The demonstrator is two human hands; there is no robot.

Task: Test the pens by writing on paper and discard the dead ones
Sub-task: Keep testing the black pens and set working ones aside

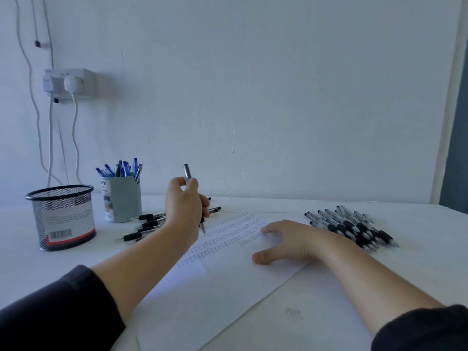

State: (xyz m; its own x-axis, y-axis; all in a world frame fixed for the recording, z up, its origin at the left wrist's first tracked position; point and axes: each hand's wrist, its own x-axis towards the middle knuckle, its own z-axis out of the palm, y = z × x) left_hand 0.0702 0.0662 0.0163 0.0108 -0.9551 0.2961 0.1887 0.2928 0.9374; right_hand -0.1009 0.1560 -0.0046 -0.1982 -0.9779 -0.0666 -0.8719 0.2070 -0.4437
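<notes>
Head view: left hand (186, 206) holds a pen (194, 198) in a writing grip over the paper (228, 269), right hand (286, 240) pinning the sheet.

The left grip is closed round the pen's barrel, tip angled down at the rows of test scribbles just below it; whether the tip touches the sheet I cannot tell. The right hand lies flat, fingers straight, holding nothing, likely to keep the paper from sliding on the worktop (329, 287). Well to the right of the grip sits a pile of pens (354, 228); just behind and left of it lie loose pens (149, 224), then a cup of blue pens (122, 196) and a mesh basket (62, 216), probably for rejects.
</notes>
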